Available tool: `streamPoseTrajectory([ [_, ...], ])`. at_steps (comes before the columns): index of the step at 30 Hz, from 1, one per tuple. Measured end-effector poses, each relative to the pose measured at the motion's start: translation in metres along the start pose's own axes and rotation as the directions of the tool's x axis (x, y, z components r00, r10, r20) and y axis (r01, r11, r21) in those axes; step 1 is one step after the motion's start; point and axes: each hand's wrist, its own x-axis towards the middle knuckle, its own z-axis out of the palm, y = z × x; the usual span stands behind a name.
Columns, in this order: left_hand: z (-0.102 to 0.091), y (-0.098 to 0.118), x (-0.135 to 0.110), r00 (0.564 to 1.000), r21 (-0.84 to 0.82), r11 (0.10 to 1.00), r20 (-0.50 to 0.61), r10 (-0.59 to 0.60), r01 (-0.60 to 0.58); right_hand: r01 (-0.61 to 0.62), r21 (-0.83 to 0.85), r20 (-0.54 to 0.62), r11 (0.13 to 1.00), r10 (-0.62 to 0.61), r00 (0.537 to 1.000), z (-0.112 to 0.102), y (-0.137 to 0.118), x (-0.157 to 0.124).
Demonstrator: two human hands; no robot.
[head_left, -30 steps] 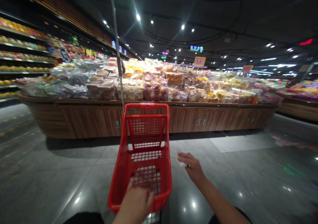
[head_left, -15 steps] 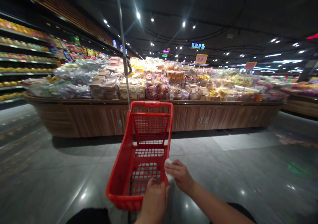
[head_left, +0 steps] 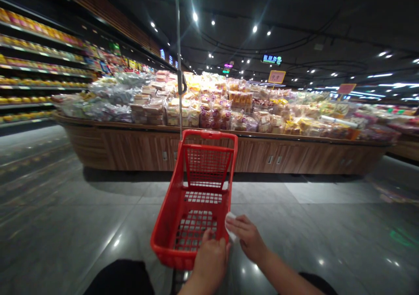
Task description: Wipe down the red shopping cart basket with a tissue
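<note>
A red plastic shopping cart (head_left: 167, 214) stands in front of me, its basket showing a grid floor and a grid back panel. My left hand (head_left: 211, 256) is closed over the near right corner of the cart's rim, thumb toward the inside. Against the outer right side of the basket, my right hand (head_left: 249, 237) presses a white wipe (head_left: 230, 227), bunched under its fingers. Whether the wipe is paper or cloth I cannot tell. Part of the cart's rim is hidden beneath the left hand.
Behind the cart runs a long wooden display counter (head_left: 253, 155) piled with bagged baked goods (head_left: 212, 105). A thin metal pole (head_left: 179, 46) rises by the cart's far left corner. Stocked shelves (head_left: 36, 70) line the left. Grey tiled floor (head_left: 271, 207) surrounds the cart; my dark-clad knees show below.
The camera view has turned slightly left, so the cart, hands and counter appear farther right. Both hands keep their hold; the right hand with the wipe stays by the cart's right side.
</note>
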Motion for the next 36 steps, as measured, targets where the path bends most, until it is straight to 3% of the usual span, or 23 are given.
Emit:
streamPoseTrajectory([
  [6, -0.002, 0.001, -0.002, 1.0, 0.011, 1.0, -0.003, 0.011, -0.011, -0.152, -0.095, -0.131, 0.984, 0.139, 0.982, -0.003, 0.02, 0.025],
  [11, -0.006, -0.009, -0.011, 1.0, 0.018, 1.0, 0.004, 0.011, -0.011, -0.039, -0.041, -0.004, 0.998, 0.039, 0.999, 0.0, -0.012, 0.014],
  [14, -0.008, -0.017, -0.015, 1.0, 0.029, 0.999, -0.009, 0.02, -0.02, -0.011, -0.048, 0.047, 0.999, 0.014, 0.999, -0.001, -0.013, 0.016],
  [19, -0.015, -0.025, -0.016, 0.997, 0.027, 0.997, 0.027, 0.067, -0.068, -0.175, -0.195, -0.079, 0.965, 0.162, 0.984, -0.005, 0.017, 0.044],
  [21, -0.02, -0.028, -0.017, 0.997, 0.023, 0.997, 0.046, 0.066, -0.067, -0.228, -0.218, -0.122, 0.949, 0.206, 0.971, -0.001, 0.017, 0.05],
  [28, -0.038, -0.045, -0.026, 0.993, 0.0, 0.993, 0.016, 0.117, -0.117, -0.096, -0.17, 0.0, 0.981, 0.098, 0.995, 0.013, -0.018, 0.037],
  [34, -0.042, -0.057, -0.033, 0.986, -0.062, 0.985, -0.066, 0.155, -0.159, -0.213, -0.272, -0.109, 0.938, 0.19, 0.976, -0.001, 0.029, 0.059],
  [36, -0.043, -0.06, -0.036, 0.986, -0.065, 0.985, -0.068, 0.153, -0.157, -0.236, -0.295, -0.128, 0.926, 0.207, 0.97, -0.001, 0.033, 0.064],
])
